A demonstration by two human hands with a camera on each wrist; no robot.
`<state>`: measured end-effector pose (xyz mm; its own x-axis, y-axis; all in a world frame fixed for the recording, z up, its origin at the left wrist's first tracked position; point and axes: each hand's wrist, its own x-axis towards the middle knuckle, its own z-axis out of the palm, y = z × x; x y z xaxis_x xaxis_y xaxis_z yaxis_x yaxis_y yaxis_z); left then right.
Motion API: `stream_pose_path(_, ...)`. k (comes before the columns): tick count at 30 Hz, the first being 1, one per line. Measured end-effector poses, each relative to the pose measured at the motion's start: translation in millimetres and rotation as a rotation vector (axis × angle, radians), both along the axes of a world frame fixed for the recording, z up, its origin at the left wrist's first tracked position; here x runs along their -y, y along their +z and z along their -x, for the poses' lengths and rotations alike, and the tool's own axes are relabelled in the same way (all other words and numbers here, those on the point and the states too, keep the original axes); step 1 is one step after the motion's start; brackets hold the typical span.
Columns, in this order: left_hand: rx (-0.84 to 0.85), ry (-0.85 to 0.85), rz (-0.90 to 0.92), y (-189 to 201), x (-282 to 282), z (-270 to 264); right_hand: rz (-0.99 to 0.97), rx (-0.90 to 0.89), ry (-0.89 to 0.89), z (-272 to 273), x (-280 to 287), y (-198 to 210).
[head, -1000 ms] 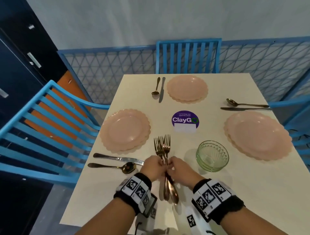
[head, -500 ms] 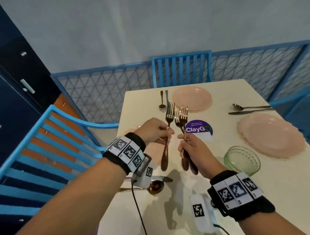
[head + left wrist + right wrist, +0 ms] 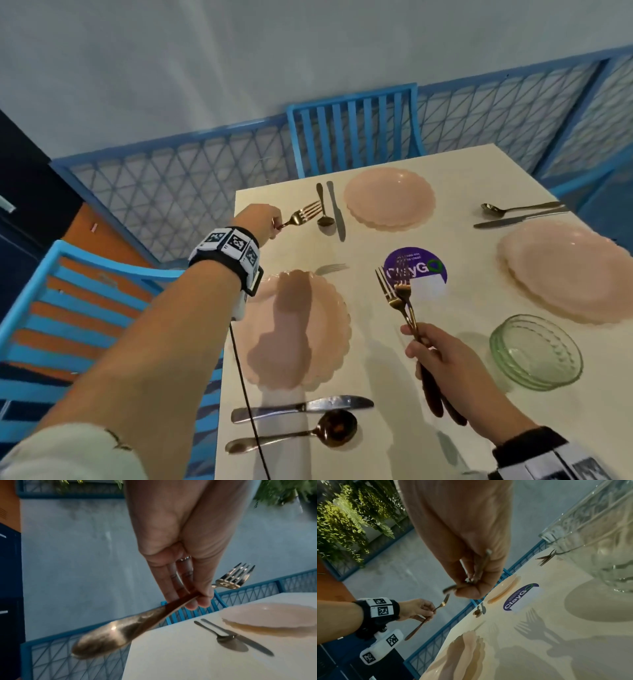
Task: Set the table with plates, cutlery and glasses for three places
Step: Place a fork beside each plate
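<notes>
My left hand (image 3: 262, 221) pinches one gold fork (image 3: 303, 215) by its handle, held in the air just left of the far place's spoon (image 3: 323, 210) and knife (image 3: 336, 210); the same fork (image 3: 230, 578) shows in the left wrist view. My right hand (image 3: 440, 359) grips two gold forks (image 3: 399, 296) upright over the middle of the table, near the purple sticker (image 3: 416, 269). Three pink plates lie set: far (image 3: 388, 197), left (image 3: 298, 329), right (image 3: 565, 270). The left place has a knife (image 3: 301, 407) and spoon (image 3: 308, 437); the right place has a spoon (image 3: 520, 208) and knife (image 3: 517, 221).
A green glass bowl (image 3: 536, 353) sits near my right hand. Blue chairs stand at the far end (image 3: 352, 126) and on the left (image 3: 85, 308). A blue mesh fence (image 3: 171, 198) runs behind the cream table (image 3: 411, 394).
My left hand has carried one fork away from the bunch, out to the far place beside its spoon. My right hand has drawn back toward me with two forks.
</notes>
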<state>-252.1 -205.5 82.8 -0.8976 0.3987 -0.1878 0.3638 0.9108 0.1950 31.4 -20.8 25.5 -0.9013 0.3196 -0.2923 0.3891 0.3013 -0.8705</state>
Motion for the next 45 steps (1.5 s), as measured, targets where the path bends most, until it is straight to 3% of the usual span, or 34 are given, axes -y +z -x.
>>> stream_pose_path(8, 0.084, -0.049, 0.214, -72, -21, 21, 0.028, 0.072, -0.006, 19, -7, -21)
stream_pose_path(17, 0.058, -0.165, 0.445, -104, -44, 17, 0.006, 0.098, -0.008, 27, -13, -35)
stream_pose_path(31, 0.214, 0.013, 0.418, -112, -57, 26, 0.05, 0.106, -0.006, 27, -12, -46)
stream_pose_path(36, 0.097, -0.042, 0.416, -121, -52, 25, 0.041, 0.105, 0.018, 26, -12, -48)
stream_pose_path(41, 0.098, -0.022, 0.371, -120, -52, 25, 0.063, 0.122, 0.022, 25, -10, -46)
stream_pose_path(45, 0.067, -0.009, 0.234, -110, -49, 21, 0.069, 0.114, 0.021, 25, -10, -42)
